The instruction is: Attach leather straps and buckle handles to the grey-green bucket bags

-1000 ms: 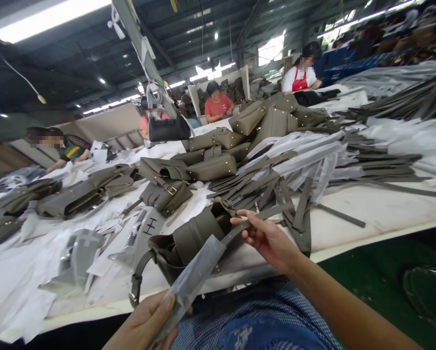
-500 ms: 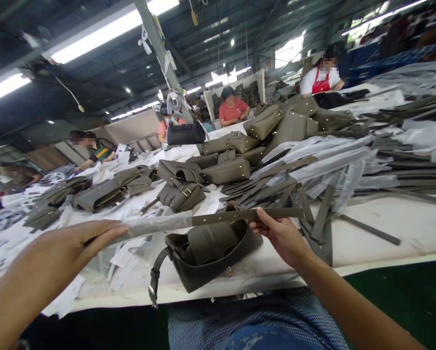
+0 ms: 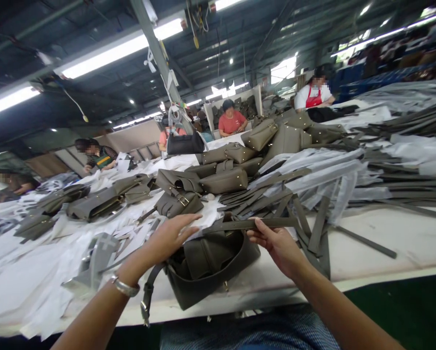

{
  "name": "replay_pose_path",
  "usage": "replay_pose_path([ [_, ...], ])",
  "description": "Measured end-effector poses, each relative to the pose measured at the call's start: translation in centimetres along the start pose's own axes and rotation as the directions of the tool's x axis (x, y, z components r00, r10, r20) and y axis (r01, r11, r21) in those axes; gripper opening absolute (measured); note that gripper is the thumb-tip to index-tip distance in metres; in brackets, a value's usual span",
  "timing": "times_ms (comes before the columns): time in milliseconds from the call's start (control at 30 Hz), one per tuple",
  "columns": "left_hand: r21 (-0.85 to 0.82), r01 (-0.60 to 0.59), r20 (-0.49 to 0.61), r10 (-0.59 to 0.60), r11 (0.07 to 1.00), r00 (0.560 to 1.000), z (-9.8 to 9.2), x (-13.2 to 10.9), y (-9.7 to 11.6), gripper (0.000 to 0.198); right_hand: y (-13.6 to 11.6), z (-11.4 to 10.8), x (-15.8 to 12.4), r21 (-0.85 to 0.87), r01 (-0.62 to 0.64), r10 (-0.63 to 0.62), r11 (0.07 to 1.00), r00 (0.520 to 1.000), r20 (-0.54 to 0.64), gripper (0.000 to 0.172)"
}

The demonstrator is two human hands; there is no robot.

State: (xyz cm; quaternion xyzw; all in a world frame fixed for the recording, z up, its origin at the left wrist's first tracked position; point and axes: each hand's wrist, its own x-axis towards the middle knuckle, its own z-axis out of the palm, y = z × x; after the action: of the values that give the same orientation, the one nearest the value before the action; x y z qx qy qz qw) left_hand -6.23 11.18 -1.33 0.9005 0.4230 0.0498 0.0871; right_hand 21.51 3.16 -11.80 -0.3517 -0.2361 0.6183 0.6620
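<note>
My right hand (image 3: 276, 241) pinches an olive-brown strap (image 3: 235, 225) between thumb and fingers, holding it level above an open handbag. Over the bag's left side is my left hand (image 3: 174, 236), its thumb and fingers apart near the strap's left end; nothing shows clearly between them. The olive-brown handbag (image 3: 206, 284) stands at the table's front edge with its mouth facing up. A short buckled strap (image 3: 147, 294) hangs from its left side. Crumpled clear plastic wrap (image 3: 95, 262) lies left of the bag, partly behind my left forearm.
Finished-looking bags (image 3: 223, 180) are heaped behind the handbag. Many loose straps (image 3: 320, 221), some in plastic sleeves (image 3: 320, 177), cover the right side of the white table (image 3: 371, 253). White sheets (image 3: 31, 272) spread leftward. Several people work across the table.
My left hand has let go of the plastic-covered end and moved right, toward the strap. More of the strap's left part is uncovered. My right hand keeps its pinch.
</note>
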Motion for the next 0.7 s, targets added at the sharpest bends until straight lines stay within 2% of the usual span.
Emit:
replay_pose_path([
  [100,-0.043,-0.039,0.073,0.042,0.998,0.996,1.1,1.5,1.7,0.05,-0.1,-0.1,-0.2,0.005,0.011,-0.011,1.0,1.0,0.003,0.036],
  [233,-0.156,-0.044,0.152,0.068,0.987,0.986,1.8,2.4,0.5,0.041,-0.3,-0.5,-0.4,0.009,0.017,-0.017,1.0,1.0,-0.002,0.036],
  [333,-0.24,-0.055,0.136,0.09,0.969,0.987,1.8,2.5,-0.6,0.032,-0.3,-0.9,-0.4,0.009,0.018,-0.018,1.0,1.0,-0.009,0.037],
  [433,-0.265,-0.103,0.038,0.117,0.959,0.992,1.7,2.1,-0.3,0.022,-0.4,-1.3,-0.4,0.041,0.057,-0.056,0.998,0.998,-0.025,0.028],
  [533,-0.159,-0.197,-0.081,0.186,0.967,0.979,2.0,1.2,0.7,0.018,-0.6,-1.4,-0.7,0.075,0.103,-0.104,0.992,0.995,0.004,0.019],
  [633,0.116,-0.271,-0.117,0.284,0.956,0.952,2.8,-0.3,1.4,0.019,-0.9,-1.3,-1.3,0.076,0.125,-0.128,0.989,0.991,0.031,0.016],
  [700,0.316,-0.3,-0.122,0.352,0.9,0.928,3.5,-1.2,1.5,0.02,-0.9,-1.2,-1.6,0.046,0.133,-0.134,0.99,0.991,0.019,0.014],
])
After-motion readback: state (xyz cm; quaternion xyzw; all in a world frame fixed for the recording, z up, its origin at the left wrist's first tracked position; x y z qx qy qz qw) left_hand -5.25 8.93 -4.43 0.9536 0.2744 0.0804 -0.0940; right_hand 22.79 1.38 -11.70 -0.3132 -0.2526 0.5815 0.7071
